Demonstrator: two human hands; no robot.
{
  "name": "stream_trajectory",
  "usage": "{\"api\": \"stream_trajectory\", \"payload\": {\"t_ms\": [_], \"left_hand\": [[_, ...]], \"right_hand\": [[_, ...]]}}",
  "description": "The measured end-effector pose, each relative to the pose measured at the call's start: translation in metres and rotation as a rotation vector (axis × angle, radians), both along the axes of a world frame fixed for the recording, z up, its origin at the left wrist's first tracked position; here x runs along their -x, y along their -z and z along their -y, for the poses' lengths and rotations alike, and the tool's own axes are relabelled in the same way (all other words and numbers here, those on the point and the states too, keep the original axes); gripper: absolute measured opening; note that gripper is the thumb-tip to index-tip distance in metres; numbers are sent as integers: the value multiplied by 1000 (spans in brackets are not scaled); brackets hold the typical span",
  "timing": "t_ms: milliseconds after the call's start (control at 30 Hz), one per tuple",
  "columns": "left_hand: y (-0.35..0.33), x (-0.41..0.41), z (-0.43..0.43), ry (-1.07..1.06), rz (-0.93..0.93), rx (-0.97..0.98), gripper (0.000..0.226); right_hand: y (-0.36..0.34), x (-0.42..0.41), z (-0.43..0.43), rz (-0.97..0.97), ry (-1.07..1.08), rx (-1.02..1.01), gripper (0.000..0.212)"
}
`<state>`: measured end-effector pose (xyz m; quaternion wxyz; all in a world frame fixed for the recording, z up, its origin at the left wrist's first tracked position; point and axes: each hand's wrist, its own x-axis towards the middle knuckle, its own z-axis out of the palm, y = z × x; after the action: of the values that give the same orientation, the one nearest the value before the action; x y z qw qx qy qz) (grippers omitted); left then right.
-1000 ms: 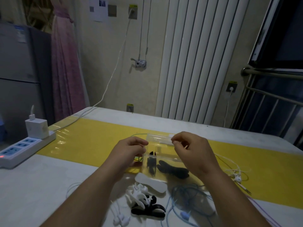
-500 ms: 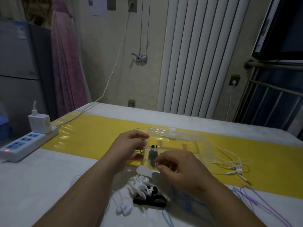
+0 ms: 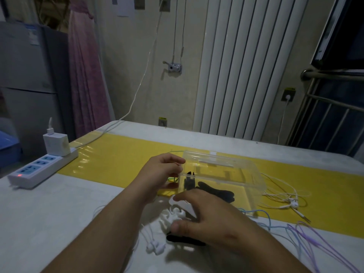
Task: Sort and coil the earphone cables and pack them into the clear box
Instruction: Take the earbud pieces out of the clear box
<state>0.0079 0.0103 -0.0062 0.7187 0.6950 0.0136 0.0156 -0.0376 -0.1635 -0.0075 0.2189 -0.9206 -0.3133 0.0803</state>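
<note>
The clear box [image 3: 254, 174] stands on the yellow strip, lid raised, with black coiled earphones [image 3: 216, 192] inside. My left hand [image 3: 161, 174] pinches the box's left corner, above a green cable [image 3: 171, 179]. My right hand [image 3: 208, 215] has come down in front of the box. Its fingers and thumb close around a white coiled earphone bundle [image 3: 171, 216]; the fingertips touch a flat white strap [image 3: 182, 204]. A black strap [image 3: 185, 238] lies under the thumb. Two white earbuds [image 3: 155, 247] trail to the left.
Loose white earphones [image 3: 291, 201] lie right of the box; blue [image 3: 267, 217] and purple cables [image 3: 315, 241] spread at the near right. A white power strip [image 3: 39, 168] with a charger [image 3: 56, 143] sits at the table's left edge. A radiator stands behind the table.
My right hand left the box lid and dropped toward me onto the white bundle in front of the box. The left hand stayed at the box's left corner.
</note>
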Motion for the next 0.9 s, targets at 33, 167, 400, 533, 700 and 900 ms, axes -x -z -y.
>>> {"api": "stream_trajectory", "payload": {"t_ms": [33, 167, 400, 533, 700, 900], "left_hand": [[0, 0, 0, -2, -1, -4, 17], [0, 0, -1, -5, -2, -11, 17], [0, 0, -1, -7, -4, -2, 17], [0, 0, 0, -9, 1, 0, 17], [1, 1, -1, -15, 1, -2, 16], [1, 0, -1, -15, -1, 9, 16]], "right_hand": [[1, 2, -3, 20, -3, 25, 70], [5, 4, -11, 58, 37, 29, 48], [7, 1, -11, -58, 140, -90, 33], [5, 1, -9, -149, 164, -205, 17], [-2, 0, -7, -99, 241, -269, 14], [-9, 0, -2, -6, 295, -331, 15]]}}
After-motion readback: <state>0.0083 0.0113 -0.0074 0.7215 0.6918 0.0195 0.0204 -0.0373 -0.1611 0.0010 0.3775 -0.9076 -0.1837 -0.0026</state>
